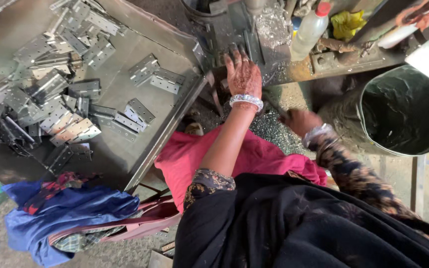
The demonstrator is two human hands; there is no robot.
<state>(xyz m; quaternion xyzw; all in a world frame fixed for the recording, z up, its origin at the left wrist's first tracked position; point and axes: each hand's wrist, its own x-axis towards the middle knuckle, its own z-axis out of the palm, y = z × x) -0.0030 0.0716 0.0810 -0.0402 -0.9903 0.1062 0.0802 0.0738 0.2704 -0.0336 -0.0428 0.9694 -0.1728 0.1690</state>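
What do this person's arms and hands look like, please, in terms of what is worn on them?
The left hand carries dark patterned drawing on its back, a ring on one finger, and a stack of pale, glittery bangles at the wrist. The right hand wears similar pale bangles. Both arms have dark sleeves with a floral print and a patterned trim.

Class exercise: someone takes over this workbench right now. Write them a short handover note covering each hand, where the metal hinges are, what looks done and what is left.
Left hand: open, fingers spread, flat on the machine bed; holds nothing.
Right hand: lower, over the metal shavings; blurred, so its grip is unclear.
Hinges: heaped on the metal tray to the left, with a few loose ones nearer the machine.
Dark bucket: on the right.
Done: cannot tell which hinges are processed.
Left: no hinge is in hand.
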